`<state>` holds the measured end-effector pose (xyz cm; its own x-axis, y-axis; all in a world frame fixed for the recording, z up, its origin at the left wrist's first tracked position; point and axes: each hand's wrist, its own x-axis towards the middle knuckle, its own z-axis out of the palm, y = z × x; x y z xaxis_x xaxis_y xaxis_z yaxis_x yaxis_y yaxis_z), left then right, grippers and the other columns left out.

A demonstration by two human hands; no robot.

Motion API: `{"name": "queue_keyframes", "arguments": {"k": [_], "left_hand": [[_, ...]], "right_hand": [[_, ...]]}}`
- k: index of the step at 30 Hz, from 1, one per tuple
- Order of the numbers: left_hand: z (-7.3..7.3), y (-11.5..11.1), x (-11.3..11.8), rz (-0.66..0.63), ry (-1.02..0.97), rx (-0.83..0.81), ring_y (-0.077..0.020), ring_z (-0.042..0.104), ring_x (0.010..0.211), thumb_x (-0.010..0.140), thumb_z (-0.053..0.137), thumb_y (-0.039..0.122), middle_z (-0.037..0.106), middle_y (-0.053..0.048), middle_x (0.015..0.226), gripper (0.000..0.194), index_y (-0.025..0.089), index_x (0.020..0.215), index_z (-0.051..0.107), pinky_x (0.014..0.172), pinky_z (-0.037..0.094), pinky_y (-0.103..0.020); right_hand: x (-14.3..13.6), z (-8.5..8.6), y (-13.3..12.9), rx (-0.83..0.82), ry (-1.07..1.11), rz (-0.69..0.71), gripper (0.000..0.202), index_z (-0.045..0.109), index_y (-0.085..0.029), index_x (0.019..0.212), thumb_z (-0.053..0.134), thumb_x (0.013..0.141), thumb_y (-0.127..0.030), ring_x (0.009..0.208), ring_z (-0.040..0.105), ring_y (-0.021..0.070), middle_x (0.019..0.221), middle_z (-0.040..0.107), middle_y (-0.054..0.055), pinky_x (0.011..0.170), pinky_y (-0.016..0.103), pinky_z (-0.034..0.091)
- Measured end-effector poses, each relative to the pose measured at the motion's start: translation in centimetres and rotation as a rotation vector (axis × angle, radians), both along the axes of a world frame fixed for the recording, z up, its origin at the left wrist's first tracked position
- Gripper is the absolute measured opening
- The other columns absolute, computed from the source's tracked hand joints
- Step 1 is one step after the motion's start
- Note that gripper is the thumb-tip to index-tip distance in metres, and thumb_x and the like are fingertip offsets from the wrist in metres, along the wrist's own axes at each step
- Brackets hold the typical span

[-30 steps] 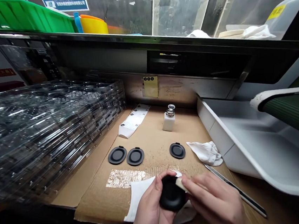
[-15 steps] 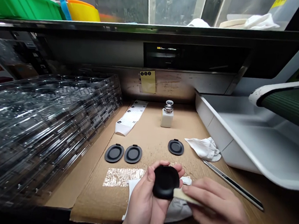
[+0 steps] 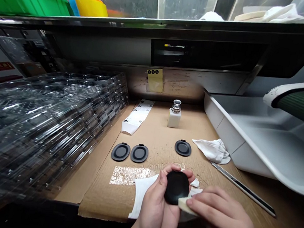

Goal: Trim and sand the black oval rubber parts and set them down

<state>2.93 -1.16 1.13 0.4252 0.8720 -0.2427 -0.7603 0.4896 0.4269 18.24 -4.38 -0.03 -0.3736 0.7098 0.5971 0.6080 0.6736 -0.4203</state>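
Observation:
My left hand (image 3: 159,204) is closed round a smooth, glossy black lid (image 3: 175,188), thumb on its left edge and fingers behind. Pinched in my right hand (image 3: 223,216) is a cream-coloured pad (image 3: 186,205), possibly a sponge. Its tip touches the lid's lower right edge. Beyond the hands lie three similar dark lids: a left one (image 3: 120,151) and a middle one (image 3: 139,153) side by side, and a right one (image 3: 183,148) apart from them. White cloth or paper (image 3: 141,195) lies partly hidden beneath my hands.
Cardboard (image 3: 101,191) covers the bench. A pump bottle (image 3: 175,114) stands at the back, near a label sheet (image 3: 138,116). At right are a white cloth (image 3: 214,150), a utility knife (image 3: 244,189) and a grey-white tray (image 3: 244,157). Stacked clear plastic trays (image 3: 45,129) fill the left.
The whole view has shifted slightly, so the bench things appear further right. The pad has moved a little along the lid's lower right edge, toward its bottom. Both hands keep their hold.

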Motion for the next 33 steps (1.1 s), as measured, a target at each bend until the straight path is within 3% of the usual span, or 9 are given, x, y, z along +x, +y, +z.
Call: {"name": "queue_keyframes", "arguments": {"k": [5, 11, 14, 18, 23, 29, 31, 33], "left_hand": [[-0.2, -0.2, 0.3, -0.039, -0.013, 0.001, -0.0213, 0.056, 0.098, 0.087, 0.035, 0.041, 0.062, -0.011, 0.098, 0.035, 0.016, 0.100, 0.055, 0.098, 0.029, -0.041], [-0.3, -0.1, 0.1, 0.003, 0.021, -0.007, -0.0219, 0.053, 0.101, 0.087, 0.036, 0.041, 0.060, -0.010, 0.100, 0.035, 0.016, 0.101, 0.055, 0.095, 0.033, -0.038], [-0.4, -0.2, 0.3, -0.030, -0.008, -0.006, -0.0215, 0.053, 0.100, 0.087, 0.035, 0.043, 0.060, -0.009, 0.100, 0.036, 0.016, 0.098, 0.056, 0.095, 0.032, -0.038], [-0.5, -0.5, 0.8, -0.042, -0.064, 0.001, -0.0211, 0.051, 0.104, 0.087, 0.031, 0.048, 0.059, -0.009, 0.101, 0.044, 0.014, 0.093, 0.058, 0.098, 0.030, -0.036], [-0.2, -0.4, 0.8, -0.037, -0.067, 0.021, -0.0216, 0.050, 0.105, 0.087, 0.028, 0.049, 0.060, -0.010, 0.101, 0.048, 0.013, 0.089, 0.060, 0.098, 0.030, -0.036], [-0.1, -0.2, 0.2, -0.009, -0.001, -0.027, -0.0221, 0.054, 0.099, 0.085, 0.029, 0.054, 0.062, -0.010, 0.095, 0.051, 0.014, 0.094, 0.059, 0.100, 0.029, -0.039], [-0.1, -0.2, 0.2, -0.020, 0.010, -0.038, -0.0225, 0.054, 0.098, 0.084, 0.030, 0.053, 0.062, -0.011, 0.096, 0.050, 0.014, 0.097, 0.058, 0.099, 0.029, -0.040], [0.1, -0.3, 0.3, -0.029, -0.007, -0.028, -0.0228, 0.054, 0.099, 0.085, 0.030, 0.053, 0.062, -0.011, 0.097, 0.050, 0.014, 0.100, 0.057, 0.099, 0.029, -0.041]], "right_hand": [[-2.1, 0.3, 0.1, 0.045, -0.035, 0.015, 0.028, 0.056, -0.023, 0.110, 0.046, 0.085, -0.017, 0.075, 0.055, 0.0154, 0.084, 0.066, 0.003, 0.067, 0.030, 0.047], [-0.5, 0.8, 0.1, 0.054, -0.112, 0.031, 0.025, 0.058, -0.019, 0.105, 0.046, 0.083, -0.014, 0.070, 0.053, 0.0125, 0.086, 0.065, 0.004, 0.058, 0.024, 0.045], [-1.0, 1.2, 0.3, 0.069, -0.108, 0.021, 0.026, 0.057, -0.019, 0.105, 0.047, 0.083, -0.012, 0.069, 0.051, 0.0130, 0.083, 0.064, 0.003, 0.059, 0.026, 0.044], [-2.8, 1.1, 1.4, 0.052, -0.012, -0.094, 0.028, 0.057, -0.020, 0.105, 0.048, 0.082, -0.009, 0.074, 0.053, 0.0132, 0.082, 0.063, 0.002, 0.072, 0.029, 0.046], [-3.5, 1.0, 2.0, 0.072, 0.035, -0.274, 0.030, 0.056, -0.018, 0.110, 0.050, 0.082, -0.010, 0.076, 0.056, 0.0138, 0.084, 0.062, 0.005, 0.070, 0.027, 0.046], [-2.6, 1.3, 0.1, 0.036, -0.128, 0.002, 0.027, 0.057, -0.019, 0.104, 0.047, 0.081, -0.010, 0.067, 0.054, 0.0134, 0.075, 0.062, 0.003, 0.058, 0.025, 0.045], [-1.4, 1.5, -0.2, 0.005, -0.158, 0.016, 0.025, 0.057, -0.020, 0.103, 0.046, 0.082, -0.011, 0.067, 0.055, 0.0123, 0.077, 0.063, 0.002, 0.056, 0.024, 0.045], [-0.3, 1.6, -0.3, -0.005, -0.090, -0.080, 0.024, 0.057, -0.021, 0.103, 0.048, 0.082, -0.012, 0.073, 0.057, 0.0113, 0.082, 0.063, 0.002, 0.061, 0.022, 0.047]]}}
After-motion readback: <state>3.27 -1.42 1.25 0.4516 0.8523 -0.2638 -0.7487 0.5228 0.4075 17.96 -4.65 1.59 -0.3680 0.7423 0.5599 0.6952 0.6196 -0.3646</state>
